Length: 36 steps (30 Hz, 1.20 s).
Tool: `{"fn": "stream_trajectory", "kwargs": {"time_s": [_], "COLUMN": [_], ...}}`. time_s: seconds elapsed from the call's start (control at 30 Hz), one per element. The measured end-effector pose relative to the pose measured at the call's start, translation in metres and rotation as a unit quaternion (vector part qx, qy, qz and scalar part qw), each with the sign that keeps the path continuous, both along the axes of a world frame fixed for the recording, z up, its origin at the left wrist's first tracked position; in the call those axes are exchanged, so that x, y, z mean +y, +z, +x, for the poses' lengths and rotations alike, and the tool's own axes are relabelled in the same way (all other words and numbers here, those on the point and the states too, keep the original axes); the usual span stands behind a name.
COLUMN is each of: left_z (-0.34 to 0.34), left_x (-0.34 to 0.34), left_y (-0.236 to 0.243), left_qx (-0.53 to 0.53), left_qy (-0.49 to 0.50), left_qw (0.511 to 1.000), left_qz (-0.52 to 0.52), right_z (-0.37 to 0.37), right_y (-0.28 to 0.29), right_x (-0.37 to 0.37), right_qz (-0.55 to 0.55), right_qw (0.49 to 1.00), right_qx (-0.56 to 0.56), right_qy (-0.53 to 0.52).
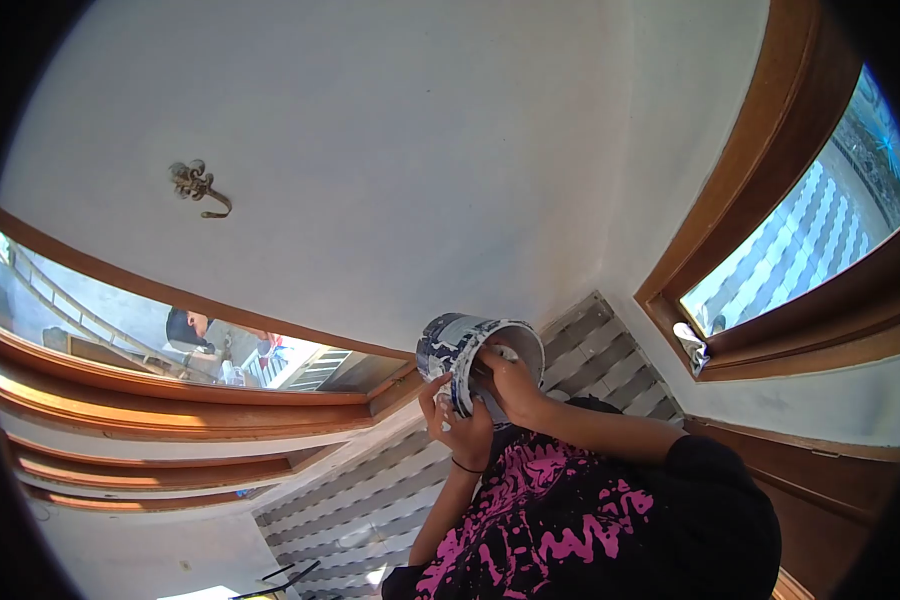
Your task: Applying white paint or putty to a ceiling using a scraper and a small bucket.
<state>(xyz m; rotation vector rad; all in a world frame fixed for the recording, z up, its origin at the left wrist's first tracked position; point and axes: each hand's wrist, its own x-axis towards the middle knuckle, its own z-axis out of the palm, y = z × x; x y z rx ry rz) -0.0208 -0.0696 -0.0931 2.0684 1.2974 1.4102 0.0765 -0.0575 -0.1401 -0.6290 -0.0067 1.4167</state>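
Close in front of the black-and-pink shirt (570,500), the smeared bucket (442,345) sits in the left hand's (462,432) closed grip — the right hand (507,385) seems to be working inside, hold impossible to tell — so the next move calls for steadiness.

A whitish-grey bucket (452,345), its outer wall blotched dark, tilts just off centre toward five o'clock, open mouth facing four o'clock.
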Motion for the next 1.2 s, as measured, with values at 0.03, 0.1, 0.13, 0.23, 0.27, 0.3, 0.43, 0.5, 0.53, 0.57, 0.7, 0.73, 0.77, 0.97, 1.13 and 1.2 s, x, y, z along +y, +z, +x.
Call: {"fn": "stream_trajectory", "kwargs": {"time_s": [0.03,0.1,0.13,0.23,0.27,0.3,0.43,0.5,0.53,0.57,0.7,0.73,0.77,0.97,1.13,1.2], "left_z": [0.001,0.001,0.001,-0.002,-0.006,-0.009,-0.021,-0.026,-0.028,-0.029,-0.03,-0.032,-0.034,-0.032,-0.032,-0.033], "left_x": [0.0,0.002,0.004,0.007,0.01,0.011,0.017,0.025,0.028,0.03,0.04,0.043,0.045,0.051,0.054,0.053], "left_y": [0.0,-0.002,-0.002,-0.009,-0.015,-0.018,-0.004,0.0,0.003,0.009,0.03,0.032,0.031,0.059,0.065,0.067], "left_qx": [-0.002,-0.04,-0.043,-0.069,-0.095,-0.121,-0.19,-0.247,-0.253,-0.244,-0.239,-0.244,-0.255,-0.245,-0.242,-0.247], "left_qy": [0.004,0.021,0.027,0.047,0.051,0.055,0.065,0.046,0.048,0.043,0.016,0.017,0.01,-0.01,-0.017,-0.017], "left_qw": [1.0,0.998,0.998,0.994,0.99,0.986,0.968,0.95,0.949,0.95,0.946,0.946,0.939,0.94,0.946,0.942], "left_qz": [0.001,-0.033,-0.029,-0.073,-0.086,-0.102,-0.15,-0.184,-0.18,-0.19,-0.218,-0.211,-0.231,-0.237,-0.217,-0.226], "right_z": [0.0,-0.002,0.0,0.017,0.024,0.033,0.064,0.077,0.082,0.086,0.095,0.097,0.099,0.105,0.11,0.109], "right_y": [0.003,0.014,0.02,0.033,0.038,0.045,0.081,0.089,0.088,0.086,0.102,0.107,0.112,0.128,0.148,0.14], "right_x": [-0.002,-0.008,-0.012,-0.04,-0.052,-0.064,-0.091,-0.094,-0.093,-0.092,-0.084,-0.084,-0.083,-0.074,-0.075,-0.075], "right_qz": [0.001,-0.031,-0.028,-0.064,-0.036,-0.011,0.012,0.048,0.052,0.048,0.06,0.066,0.071,0.121,0.09,0.11], "right_qw": [1.0,0.998,0.999,0.997,0.999,0.999,0.997,0.995,0.994,0.994,0.987,0.986,0.981,0.95,0.892,0.908], "right_qx": [-0.002,0.047,0.044,0.011,0.003,-0.004,-0.027,-0.059,-0.065,-0.077,-0.143,-0.148,-0.177,-0.287,-0.444,-0.403], "right_qy": [0.004,0.003,0.009,0.033,0.038,0.044,0.076,0.069,0.072,0.056,0.034,0.037,0.032,-0.013,-0.002,-0.032]}}
